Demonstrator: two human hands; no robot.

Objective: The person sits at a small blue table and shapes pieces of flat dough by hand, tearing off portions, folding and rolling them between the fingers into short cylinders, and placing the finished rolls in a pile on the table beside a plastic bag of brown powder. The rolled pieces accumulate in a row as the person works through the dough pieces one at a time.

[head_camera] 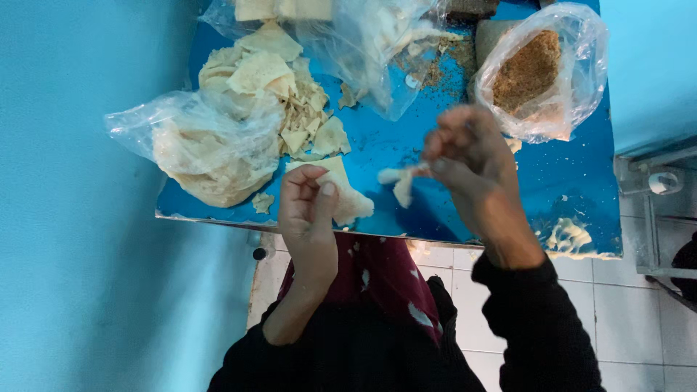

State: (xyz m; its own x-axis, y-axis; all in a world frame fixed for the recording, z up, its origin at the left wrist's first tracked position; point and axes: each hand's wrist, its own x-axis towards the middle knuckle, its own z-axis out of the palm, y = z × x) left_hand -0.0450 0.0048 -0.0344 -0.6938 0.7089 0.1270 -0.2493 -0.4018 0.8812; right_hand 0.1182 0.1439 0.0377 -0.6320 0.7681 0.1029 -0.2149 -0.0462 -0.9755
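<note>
Your right hand [465,156] pinches a small dough strip [401,181] above the blue table [377,145], while your left hand [308,210], fingers curled together, touches a flat dough piece [347,194] beside it.

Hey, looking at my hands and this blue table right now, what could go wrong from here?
1. The thin pale dough sheet under your left hand overhangs the near edge of the blue table; it might slide off onto the tiled floor.
2. The small soft dough strip pinched by your right hand looks stretched and may tear.
3. The open clear plastic bag of brown crumbs sits close by; a knock might spill it.
</note>
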